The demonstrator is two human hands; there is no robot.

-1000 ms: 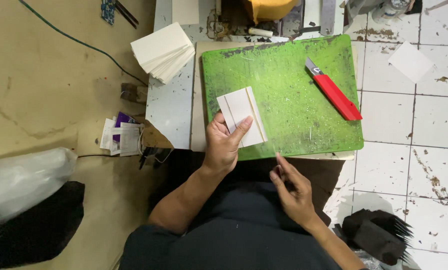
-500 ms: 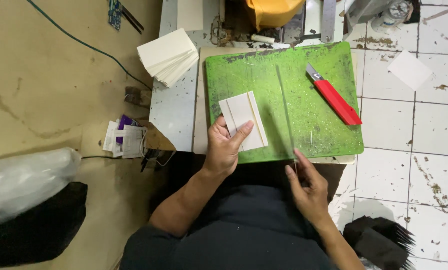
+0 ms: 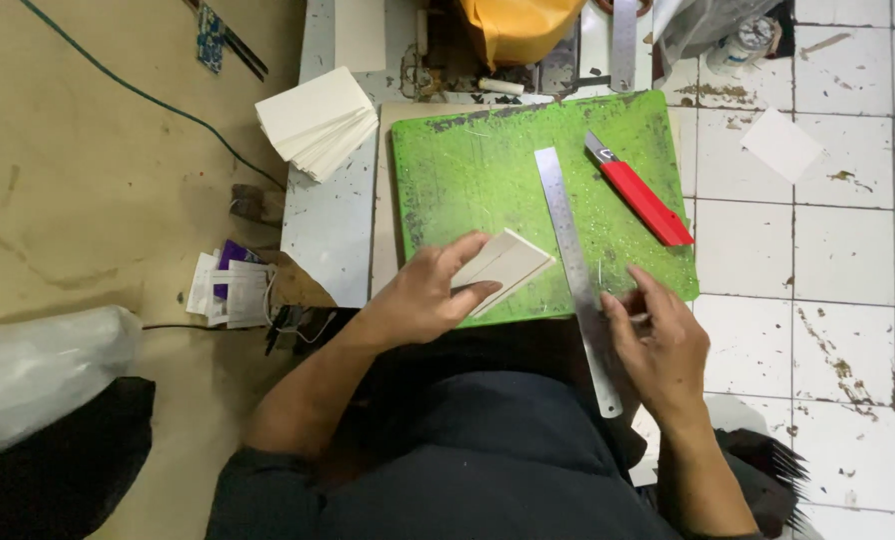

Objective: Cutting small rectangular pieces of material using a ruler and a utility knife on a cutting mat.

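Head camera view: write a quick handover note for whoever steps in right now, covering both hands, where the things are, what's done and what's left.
Left hand: pressing a small pile of cream cards flat on the green cutting mat, at its near edge.
Right hand: gripping the lower part of the steel ruler, which lies lengthwise on the mat, its end hanging over the near edge.
Red utility knife: lying untouched on the mat, right of the ruler.
Stack of cream sheets: left of the mat.
Done: cards and ruler are on the mat.
Left: ruler is not yet on the cards; knife not picked up.
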